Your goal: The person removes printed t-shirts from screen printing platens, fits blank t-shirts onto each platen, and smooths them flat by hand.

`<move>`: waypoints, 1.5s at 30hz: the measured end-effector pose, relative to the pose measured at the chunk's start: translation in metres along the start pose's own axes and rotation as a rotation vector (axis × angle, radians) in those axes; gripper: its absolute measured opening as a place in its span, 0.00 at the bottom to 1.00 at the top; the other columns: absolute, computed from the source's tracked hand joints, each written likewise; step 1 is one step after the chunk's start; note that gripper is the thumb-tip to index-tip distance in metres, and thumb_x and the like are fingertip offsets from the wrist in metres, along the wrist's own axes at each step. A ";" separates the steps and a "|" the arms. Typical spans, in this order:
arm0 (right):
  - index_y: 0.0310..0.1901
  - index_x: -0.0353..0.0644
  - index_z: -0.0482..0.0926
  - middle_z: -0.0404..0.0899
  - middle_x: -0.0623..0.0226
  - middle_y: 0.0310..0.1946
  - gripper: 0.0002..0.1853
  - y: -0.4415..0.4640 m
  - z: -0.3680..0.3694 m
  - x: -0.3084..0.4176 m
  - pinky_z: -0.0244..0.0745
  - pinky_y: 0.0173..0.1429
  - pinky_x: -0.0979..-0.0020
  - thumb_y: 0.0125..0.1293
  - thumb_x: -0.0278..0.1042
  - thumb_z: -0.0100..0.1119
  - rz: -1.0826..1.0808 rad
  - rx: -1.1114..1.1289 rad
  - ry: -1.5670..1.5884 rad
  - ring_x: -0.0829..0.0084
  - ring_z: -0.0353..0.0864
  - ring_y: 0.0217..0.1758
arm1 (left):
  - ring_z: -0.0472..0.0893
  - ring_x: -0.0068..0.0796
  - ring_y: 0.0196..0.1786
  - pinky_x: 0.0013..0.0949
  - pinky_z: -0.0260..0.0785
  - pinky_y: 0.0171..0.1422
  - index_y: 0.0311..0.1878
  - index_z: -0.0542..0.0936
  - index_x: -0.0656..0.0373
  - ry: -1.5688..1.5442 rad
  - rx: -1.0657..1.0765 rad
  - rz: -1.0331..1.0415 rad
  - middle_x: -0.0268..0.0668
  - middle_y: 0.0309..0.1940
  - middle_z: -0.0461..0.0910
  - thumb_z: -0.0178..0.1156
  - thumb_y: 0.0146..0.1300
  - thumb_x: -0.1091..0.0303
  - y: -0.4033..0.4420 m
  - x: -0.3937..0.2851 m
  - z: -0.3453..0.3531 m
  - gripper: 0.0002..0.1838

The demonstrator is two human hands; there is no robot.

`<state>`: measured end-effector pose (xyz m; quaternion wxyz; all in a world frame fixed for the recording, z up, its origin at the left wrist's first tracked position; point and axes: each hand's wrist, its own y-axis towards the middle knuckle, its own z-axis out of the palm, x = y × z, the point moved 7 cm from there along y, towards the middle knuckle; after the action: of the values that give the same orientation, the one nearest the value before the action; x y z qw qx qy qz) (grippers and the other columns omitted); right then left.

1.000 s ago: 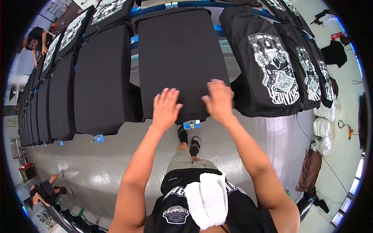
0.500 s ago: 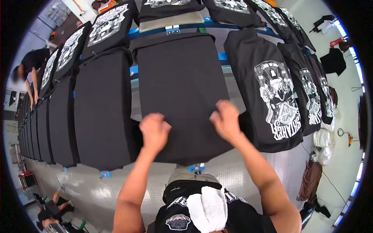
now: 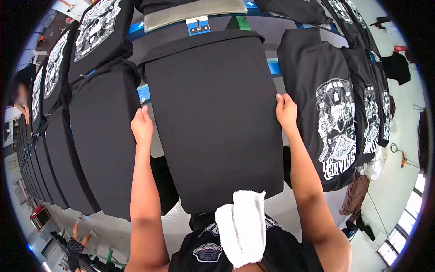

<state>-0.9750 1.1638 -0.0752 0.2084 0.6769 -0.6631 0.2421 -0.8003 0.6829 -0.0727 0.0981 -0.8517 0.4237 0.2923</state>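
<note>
A plain black T-shirt [image 3: 215,122] lies stretched flat over a board in front of me, its far end folded into a thick band. My left hand [image 3: 142,126] is closed, thumb and fingers together, close beside the shirt's left edge. What its fingers hold is hidden. At the right edge my right hand [image 3: 286,112] is closed with its thumb tip against the cloth; the fingers' undersides are out of sight. To the left lies another plain black shirt [image 3: 106,136] on its board. On the right hangs a black shirt with a white print [image 3: 337,127].
Beyond the shirt are a bare board [image 3: 195,14], a blue bracket [image 3: 198,27] and a blue rail [image 3: 274,66]. More printed shirts [image 3: 97,27] line the far side. A white towel [image 3: 241,229] hangs on my chest. A co-worker's arm [image 3: 21,109] shows at far left.
Both hands have moved from above the near part of the shirt outward and away from me to its two side edges. My view has come closer to the board.
</note>
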 end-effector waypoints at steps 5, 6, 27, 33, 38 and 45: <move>0.55 0.33 0.73 0.75 0.43 0.55 0.21 -0.029 -0.015 0.054 0.66 0.61 0.50 0.67 0.38 0.61 -0.345 -0.107 -0.082 0.42 0.73 0.57 | 0.76 0.50 0.44 0.49 0.66 0.51 0.41 0.77 0.65 -0.045 -0.022 0.289 0.48 0.38 0.78 0.57 0.68 0.68 -0.028 -0.063 -0.023 0.09; 0.57 0.36 0.72 0.72 0.46 0.58 0.26 -0.051 -0.012 0.094 0.61 0.66 0.45 0.60 0.39 0.66 -0.453 0.093 -0.107 0.42 0.69 0.63 | 0.77 0.49 0.51 0.52 0.65 0.58 0.46 0.77 0.62 -0.003 0.064 0.535 0.47 0.44 0.78 0.60 0.63 0.68 -0.050 -0.093 -0.013 0.11; 0.73 0.39 0.62 0.58 0.56 0.75 0.37 -0.213 0.047 0.097 0.39 0.76 0.32 0.69 0.56 0.47 -0.832 0.531 -0.367 0.54 0.50 0.81 | 0.53 0.52 0.79 0.71 0.33 0.77 0.73 0.63 0.66 0.391 0.597 0.666 0.52 0.74 0.59 0.46 0.69 0.49 -0.222 -0.164 0.067 0.36; 0.71 0.42 0.65 0.63 0.60 0.73 0.30 -0.395 0.007 -0.034 0.39 0.79 0.44 0.72 0.48 0.43 -1.061 0.737 -0.115 0.61 0.55 0.79 | 0.49 0.46 0.80 0.75 0.34 0.74 0.71 0.68 0.54 0.552 0.658 0.769 0.40 0.76 0.58 0.52 0.64 0.39 -0.381 -0.127 0.052 0.39; 0.62 0.42 0.71 0.78 0.64 0.55 0.28 -0.390 -0.067 -0.230 0.70 0.63 0.59 0.67 0.48 0.64 0.395 0.528 0.646 0.65 0.77 0.56 | 0.45 0.58 0.80 0.74 0.28 0.76 0.72 0.66 0.59 0.554 0.519 0.921 0.46 0.76 0.56 0.46 0.64 0.31 -0.392 -0.138 0.045 0.44; 0.39 0.34 0.78 0.80 0.68 0.36 0.22 -0.344 -0.170 -0.246 0.69 0.34 0.69 0.64 0.49 0.70 0.627 0.304 1.187 0.75 0.75 0.34 | 0.46 0.55 0.80 0.73 0.33 0.76 0.74 0.63 0.57 0.592 0.546 0.769 0.46 0.77 0.53 0.50 0.66 0.36 -0.401 -0.162 0.037 0.41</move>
<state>-0.6414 1.4736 -0.0752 0.3590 0.2274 -0.5599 0.7113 -0.5792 1.0554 -0.0409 0.0784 -0.6250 0.7739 -0.0651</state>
